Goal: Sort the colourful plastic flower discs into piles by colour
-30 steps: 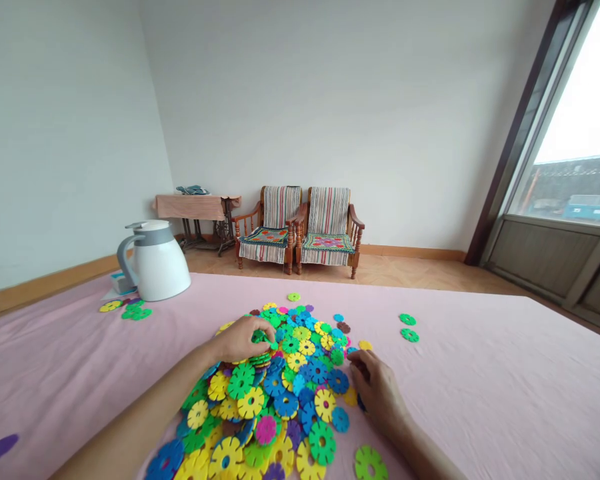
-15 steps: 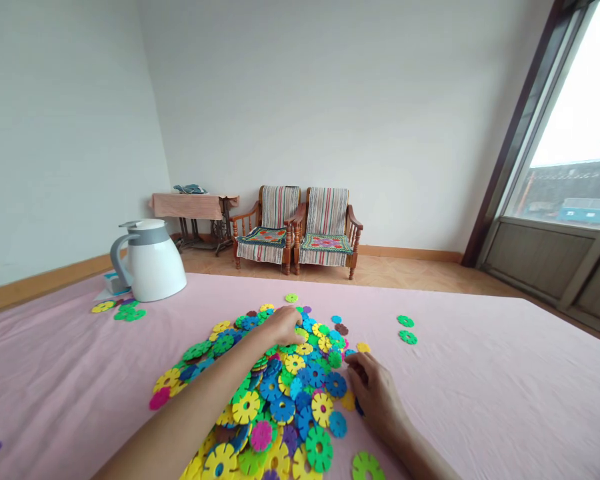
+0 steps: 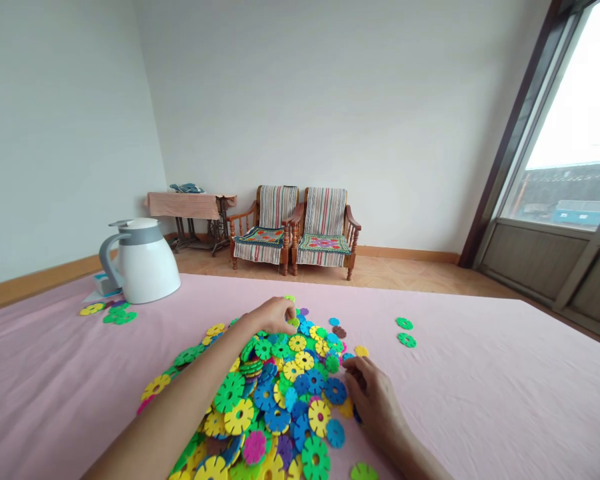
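Since the earlier frame, the left hand has reached farther across the pile of slotted discs toward its far edge, while the right hand has barely shifted. From the left: a white jug stands on a pink-covered bench, well apart from the pile and so out of the hands' way; loose discs lie just in front of it. At centre is the pile, many-coloured and overlapping — between both hands, probably for easy reach. The left hand stretches over it, its grip narrowed on a yellow-green disc, apparently pinched by the edge because it is thin. The right hand rests at the pile's right border, fingers curled — whether it holds anything, I cannot tell. Farther right, two green discs lie near each other.
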The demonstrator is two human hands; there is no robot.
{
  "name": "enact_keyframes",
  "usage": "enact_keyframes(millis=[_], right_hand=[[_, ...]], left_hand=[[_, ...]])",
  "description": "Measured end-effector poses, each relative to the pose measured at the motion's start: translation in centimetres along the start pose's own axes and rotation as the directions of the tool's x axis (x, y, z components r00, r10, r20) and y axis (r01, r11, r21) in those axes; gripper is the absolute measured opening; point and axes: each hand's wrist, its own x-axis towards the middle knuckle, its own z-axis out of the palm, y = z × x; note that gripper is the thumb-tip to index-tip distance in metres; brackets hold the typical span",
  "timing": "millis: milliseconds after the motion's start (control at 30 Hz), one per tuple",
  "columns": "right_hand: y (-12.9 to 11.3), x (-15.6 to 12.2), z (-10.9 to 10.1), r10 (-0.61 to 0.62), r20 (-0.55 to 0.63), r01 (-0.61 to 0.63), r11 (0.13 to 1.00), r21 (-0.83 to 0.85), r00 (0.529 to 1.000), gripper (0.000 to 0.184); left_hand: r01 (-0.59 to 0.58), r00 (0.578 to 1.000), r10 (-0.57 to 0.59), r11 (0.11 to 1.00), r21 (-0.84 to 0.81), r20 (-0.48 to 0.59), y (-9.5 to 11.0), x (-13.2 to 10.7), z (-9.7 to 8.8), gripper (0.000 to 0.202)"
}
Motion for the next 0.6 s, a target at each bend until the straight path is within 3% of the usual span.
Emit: enact_keyframes(millis=[133, 333, 600], right_hand=[[0.0, 0.0, 0.1, -0.001, -0.012, 0.001, 1.000, 0.023, 1.000, 0.021], [0.0, 0.0, 0.3, 0.014, -0.006, -0.014, 0.998, 0.055, 1.000, 0.019], [0.7, 0.1, 0.6, 0.010, 0.003, -0.010, 0.997, 0.072, 1.000, 0.019]], left_hand=[[0.129, 0.990, -0.129, 0.992, 0.002, -0.063, -2.3, 3.1, -1.1, 0.027], [0.254, 0.962, -0.249, 0.966, 0.040, -0.113, -3.6, 7.4, 0.6, 0.030], [0.320, 0.945, -0.315, 0.946, 0.048, -0.086, -3.9, 9.0, 2.1, 0.030]])
